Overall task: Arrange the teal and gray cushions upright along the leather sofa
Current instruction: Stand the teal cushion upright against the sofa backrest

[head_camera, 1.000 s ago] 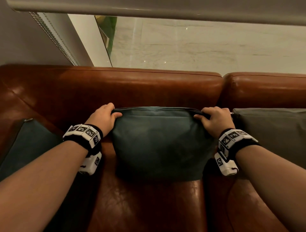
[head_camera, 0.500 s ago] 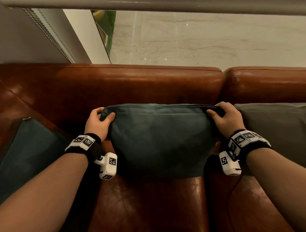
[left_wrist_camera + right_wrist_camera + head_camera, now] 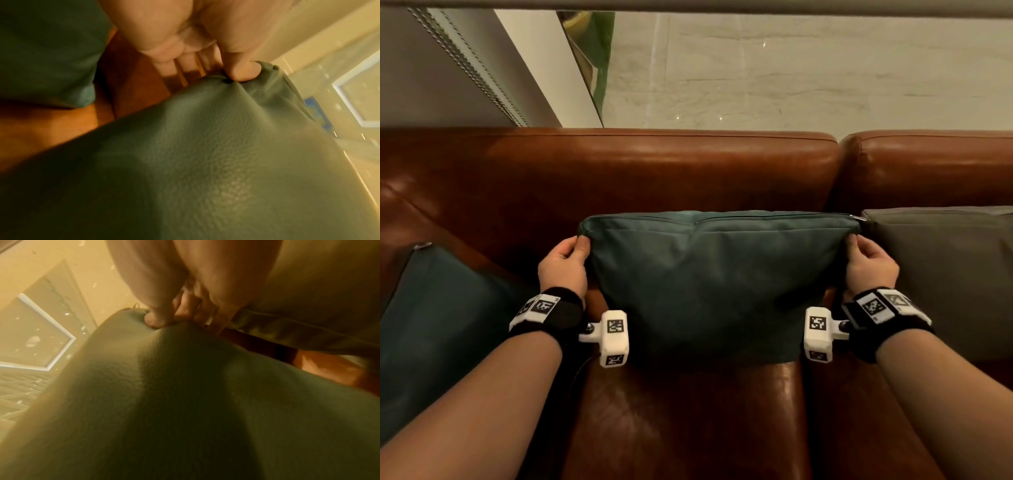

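A teal cushion (image 3: 715, 284) stands upright against the backrest of the brown leather sofa (image 3: 619, 171), in the middle of the head view. My left hand (image 3: 577, 245) pinches its upper left corner. My right hand (image 3: 858, 245) pinches its upper right corner. In the left wrist view the thumb (image 3: 240, 71) presses into the teal cushion (image 3: 195, 154) corner. In the right wrist view the thumb (image 3: 158, 319) presses into the teal cushion (image 3: 174, 394) corner. A gray cushion (image 3: 948, 274) stands upright right beside it. A second teal cushion (image 3: 438, 325) leans at the left arm of the sofa.
Bare leather seat (image 3: 688, 421) lies in front of the middle cushion. Behind the backrest there is a glass pane with a pale marble floor (image 3: 808, 75) beyond, and a window blind (image 3: 465, 68) at the upper left.
Both hands slid outward from the cushion's top edge to its upper corners and now pinch them. The top edge is pulled straighter and wider, and the cushion stands taller.
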The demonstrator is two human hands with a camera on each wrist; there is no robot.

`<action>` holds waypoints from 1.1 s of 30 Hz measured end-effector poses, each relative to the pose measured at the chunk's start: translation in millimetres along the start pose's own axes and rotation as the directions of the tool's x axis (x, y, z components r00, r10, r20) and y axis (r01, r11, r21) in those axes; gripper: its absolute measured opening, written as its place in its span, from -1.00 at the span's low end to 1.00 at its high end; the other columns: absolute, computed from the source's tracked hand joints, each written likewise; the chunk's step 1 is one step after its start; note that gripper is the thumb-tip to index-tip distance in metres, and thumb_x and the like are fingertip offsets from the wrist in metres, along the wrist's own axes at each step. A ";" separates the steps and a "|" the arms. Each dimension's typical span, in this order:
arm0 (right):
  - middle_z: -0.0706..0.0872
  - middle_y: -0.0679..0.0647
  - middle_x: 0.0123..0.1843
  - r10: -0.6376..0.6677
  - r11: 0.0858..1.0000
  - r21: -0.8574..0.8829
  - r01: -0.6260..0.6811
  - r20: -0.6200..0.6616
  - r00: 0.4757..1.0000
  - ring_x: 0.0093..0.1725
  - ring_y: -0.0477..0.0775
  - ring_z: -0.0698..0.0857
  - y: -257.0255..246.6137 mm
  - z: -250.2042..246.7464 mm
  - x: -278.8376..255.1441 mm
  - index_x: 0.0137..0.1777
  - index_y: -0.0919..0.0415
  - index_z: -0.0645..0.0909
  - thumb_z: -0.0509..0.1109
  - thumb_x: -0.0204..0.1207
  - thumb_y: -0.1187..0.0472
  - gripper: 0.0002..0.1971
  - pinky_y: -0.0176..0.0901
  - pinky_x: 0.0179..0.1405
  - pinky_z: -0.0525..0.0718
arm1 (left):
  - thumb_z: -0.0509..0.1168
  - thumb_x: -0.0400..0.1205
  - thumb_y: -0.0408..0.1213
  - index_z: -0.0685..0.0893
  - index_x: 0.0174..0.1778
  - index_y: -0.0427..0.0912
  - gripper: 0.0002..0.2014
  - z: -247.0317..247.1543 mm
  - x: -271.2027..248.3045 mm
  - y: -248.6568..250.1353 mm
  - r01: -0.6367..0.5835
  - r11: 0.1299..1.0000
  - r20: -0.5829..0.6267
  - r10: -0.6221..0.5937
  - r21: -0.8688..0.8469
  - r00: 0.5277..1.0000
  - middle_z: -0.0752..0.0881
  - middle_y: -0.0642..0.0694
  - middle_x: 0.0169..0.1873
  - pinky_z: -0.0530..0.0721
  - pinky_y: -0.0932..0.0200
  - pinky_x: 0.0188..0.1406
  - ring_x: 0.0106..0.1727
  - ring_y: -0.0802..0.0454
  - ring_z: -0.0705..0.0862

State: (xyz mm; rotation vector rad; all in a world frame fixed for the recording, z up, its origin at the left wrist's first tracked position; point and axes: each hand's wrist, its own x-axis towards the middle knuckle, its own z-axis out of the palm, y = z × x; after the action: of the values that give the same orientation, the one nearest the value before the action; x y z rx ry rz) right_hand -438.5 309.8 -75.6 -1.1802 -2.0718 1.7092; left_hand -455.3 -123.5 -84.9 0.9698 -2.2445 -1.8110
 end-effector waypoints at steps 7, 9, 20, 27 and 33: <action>0.80 -0.01 0.09 0.035 0.998 0.053 -0.035 0.000 0.999 0.19 0.04 0.73 5.9 1.3 -1.8 0.15 -0.10 0.75 0.38 0.60 -0.12 -0.76 0.04 0.30 0.67 | 0.22 0.67 0.05 0.68 0.28 0.01 -0.66 13.9 -12.3 -3.6 0.085 0.993 -0.076 -0.091 -0.080 0.993 0.72 -0.04 0.16 0.59 -0.11 0.36 0.21 -0.04 0.66; 0.73 0.02 0.31 0.125 0.987 0.088 -0.138 0.138 0.983 0.15 -0.01 0.72 15.1 -0.1 -3.7 0.18 -0.22 0.68 0.34 0.55 -0.28 -0.70 0.06 0.16 0.71 | 0.15 0.69 0.10 0.61 0.40 0.00 -0.57 12.9 -17.4 -10.9 0.200 0.972 0.006 -0.200 -0.124 0.980 0.69 -0.06 0.26 0.54 -0.10 0.42 0.30 -0.09 0.63; 0.79 0.08 0.13 0.073 0.995 0.066 -0.070 -0.045 0.996 0.17 0.04 0.73 27.3 11.5 -15.9 0.32 0.13 0.71 0.42 0.61 0.06 -0.67 -0.07 0.29 0.67 | 0.28 0.65 -0.02 0.75 0.10 -0.04 -0.75 19.2 -17.1 -34.9 0.067 0.997 -0.037 -0.068 -0.026 0.997 0.79 -0.09 0.02 0.64 -0.09 0.28 0.10 -0.06 0.73; 0.76 -0.02 0.22 0.264 0.930 0.182 -0.320 0.278 0.924 0.05 0.00 0.75 55.1 1.2 -9.9 0.48 -0.04 0.56 0.21 0.72 0.01 -0.63 -0.18 -0.18 0.75 | 0.12 0.74 -0.03 0.53 0.47 -0.06 -0.60 16.2 -25.2 -62.5 0.242 0.962 0.069 -0.234 -0.128 0.970 0.65 -0.02 0.24 0.48 0.01 0.42 0.34 -0.05 0.60; 0.82 0.21 0.14 0.140 0.990 -0.005 -0.140 0.056 0.989 -0.02 0.11 0.74 71.2 8.0 -7.4 0.22 0.05 0.76 0.52 0.51 -0.01 -0.69 0.11 0.09 0.68 | 0.23 0.71 -0.28 0.68 0.05 -0.16 -0.87 24.2 -29.7 -68.0 0.127 0.988 -0.025 -0.130 -0.090 0.991 0.71 -0.09 -0.11 0.58 0.15 0.07 0.05 -0.04 0.65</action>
State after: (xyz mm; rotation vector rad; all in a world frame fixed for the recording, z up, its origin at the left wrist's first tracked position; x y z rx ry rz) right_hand -407.0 299.5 -139.6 -1.3213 -2.0664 1.8229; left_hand -414.8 -93.4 -144.4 1.1414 -2.1093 -1.9151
